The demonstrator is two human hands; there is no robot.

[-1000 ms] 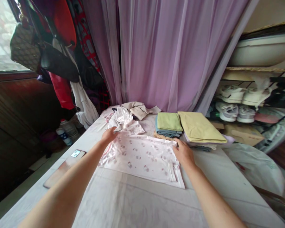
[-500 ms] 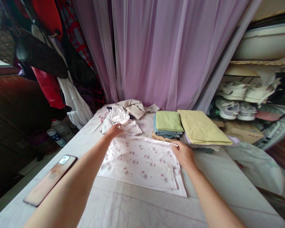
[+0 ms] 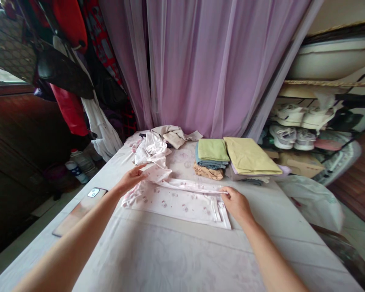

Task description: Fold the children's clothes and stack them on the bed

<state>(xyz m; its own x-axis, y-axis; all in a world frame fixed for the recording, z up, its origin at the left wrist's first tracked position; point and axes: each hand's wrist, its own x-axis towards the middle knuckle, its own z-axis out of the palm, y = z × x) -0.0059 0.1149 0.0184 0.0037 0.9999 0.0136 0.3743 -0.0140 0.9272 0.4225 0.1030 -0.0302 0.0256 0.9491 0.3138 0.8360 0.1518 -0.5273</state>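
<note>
R hand (image 3: pixel 235 202) pinches far edge of printed garment (image 3: pixel 176 202), L hand (image 3: pixel 130 180) half-curled at other end, grip unclear; even tension btwn both shld keep fold straight.

Pale pink printed garment (image 3: pixel 170 200); partly folded

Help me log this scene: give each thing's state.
Printed garment: laid out, far edge not flat
Right hand: pinching the garment's edge
Left hand: at the garment, grip unclear
Pale clothes: crumpled heap
Green cloth: folded, stacked
Yellow cloth: folded, stacked
Phone: lying camera-side up
Purple curtain: hanging in folds
Black bag: hanging
Grey sneakers: side by side
</note>
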